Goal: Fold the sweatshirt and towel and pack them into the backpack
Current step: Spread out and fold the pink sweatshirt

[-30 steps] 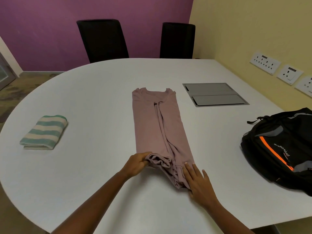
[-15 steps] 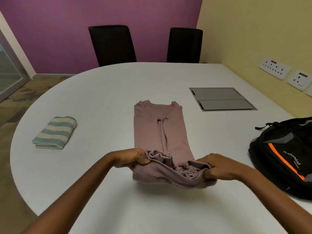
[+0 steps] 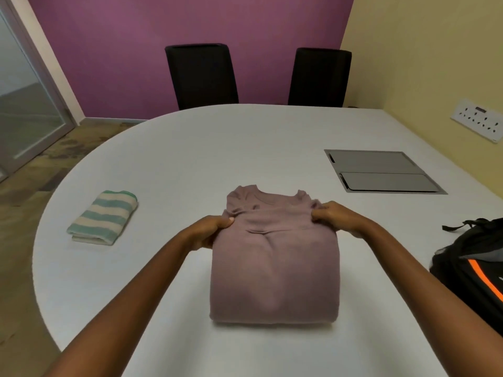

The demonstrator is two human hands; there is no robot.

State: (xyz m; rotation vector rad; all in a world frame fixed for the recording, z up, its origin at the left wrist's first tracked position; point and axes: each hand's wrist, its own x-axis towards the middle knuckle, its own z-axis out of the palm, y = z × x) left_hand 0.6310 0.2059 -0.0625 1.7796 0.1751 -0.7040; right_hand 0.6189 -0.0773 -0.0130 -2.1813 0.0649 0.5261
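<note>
Finishing sweatshirt (image 3: 275,268) fold with left hand (image 3: 209,232) and right hand (image 3: 337,217) each pinching a corner near the collar; next likely releasing, then lifting it toward backpack (image 3: 468,268) beyond right hand.

The white table (image 3: 190,164) carries a folded mauve sweatshirt (image 3: 275,268) in the middle, a folded striped towel (image 3: 103,216) well to its left, a black backpack (image 3: 468,268) at the right edge — and a grey inset panel (image 3: 381,171) beyond.
</note>
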